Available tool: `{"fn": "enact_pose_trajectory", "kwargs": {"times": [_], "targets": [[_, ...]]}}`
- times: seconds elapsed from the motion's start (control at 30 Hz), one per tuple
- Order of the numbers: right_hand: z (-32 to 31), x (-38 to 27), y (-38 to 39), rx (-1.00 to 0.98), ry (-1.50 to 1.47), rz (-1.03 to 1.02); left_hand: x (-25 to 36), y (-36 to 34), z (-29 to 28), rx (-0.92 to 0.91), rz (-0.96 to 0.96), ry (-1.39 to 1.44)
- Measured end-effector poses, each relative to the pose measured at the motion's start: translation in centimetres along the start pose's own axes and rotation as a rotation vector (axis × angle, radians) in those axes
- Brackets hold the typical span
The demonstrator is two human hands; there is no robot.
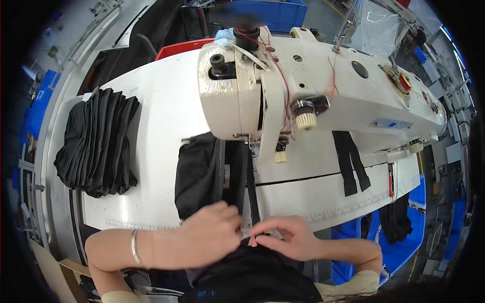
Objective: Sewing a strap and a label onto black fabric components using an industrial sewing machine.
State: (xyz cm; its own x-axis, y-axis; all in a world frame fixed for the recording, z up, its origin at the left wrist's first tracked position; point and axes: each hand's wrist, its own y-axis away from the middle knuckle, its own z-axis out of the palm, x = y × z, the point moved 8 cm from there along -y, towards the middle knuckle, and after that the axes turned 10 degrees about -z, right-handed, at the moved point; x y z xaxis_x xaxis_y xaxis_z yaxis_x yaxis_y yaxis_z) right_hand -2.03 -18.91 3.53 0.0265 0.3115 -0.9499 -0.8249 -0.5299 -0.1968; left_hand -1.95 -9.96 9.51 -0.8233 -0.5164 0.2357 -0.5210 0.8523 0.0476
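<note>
A black fabric piece point(198, 171) lies on the white table, its far end under the needle area of the sewing machine point(262, 96). From there a narrow black strip point(252, 194) runs toward me. My right hand point(290, 237) pinches the strip's near end between thumb and forefinger; a small pink bit point(252, 241) shows at the fingertips, too small to name. My left hand point(214, 232) is beside it, over the fabric's near end, fingers curled in. What those fingers hold, if anything, is hidden.
A thick stack of black fabric pieces point(96, 144) is at the left. Two joined black strips point(348, 161) lie right of the machine, near a red-handled tool point(390, 182). A blue bin point(411, 217) with black fabric stands below the right table edge. Red thread runs over the machine.
</note>
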Motion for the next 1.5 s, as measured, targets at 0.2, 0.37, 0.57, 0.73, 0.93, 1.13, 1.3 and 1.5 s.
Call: {"fn": "enact_pose_trajectory", "kwargs": {"times": [0.2, 0.37, 0.57, 0.73, 0.93, 1.13, 1.3, 1.5], "targets": [[1.8, -1.7, 2.0, -0.165, 0.466, -0.116, 2.2, 2.5, 2.1, 0.187, -0.125, -0.058], [3.2, -2.5, 2.6, -0.26, 0.83, -0.299, 0.8, 5.2, 0.7, 0.536, -0.337, 0.032], [5.0, -4.9, 3.2, -0.279, 1.525, -0.705, 0.0, 5.7, -1.4, 0.69, -0.534, -0.086], [5.0, -5.7, 3.9, -0.267, 1.451, -0.696, -1.8, 5.8, -2.4, 0.711, -0.493, 0.24], [5.3, -3.7, 3.8, -0.372, 1.548, -0.642, -5.6, 6.9, -1.9, 0.724, -0.83, 0.752], [6.3, -0.8, 5.1, -0.592, 1.666, -0.758, -19.8, 7.0, -4.9, 0.888, -0.928, 1.212], [4.3, -0.2, 5.6, -0.494, 1.605, -0.623, -5.2, 1.8, -8.1, 0.512, -0.204, -0.123], [4.3, -1.3, 5.0, -0.481, 1.5, -0.631, 3.1, 3.5, 3.5, 0.418, -0.063, -0.269]]}}
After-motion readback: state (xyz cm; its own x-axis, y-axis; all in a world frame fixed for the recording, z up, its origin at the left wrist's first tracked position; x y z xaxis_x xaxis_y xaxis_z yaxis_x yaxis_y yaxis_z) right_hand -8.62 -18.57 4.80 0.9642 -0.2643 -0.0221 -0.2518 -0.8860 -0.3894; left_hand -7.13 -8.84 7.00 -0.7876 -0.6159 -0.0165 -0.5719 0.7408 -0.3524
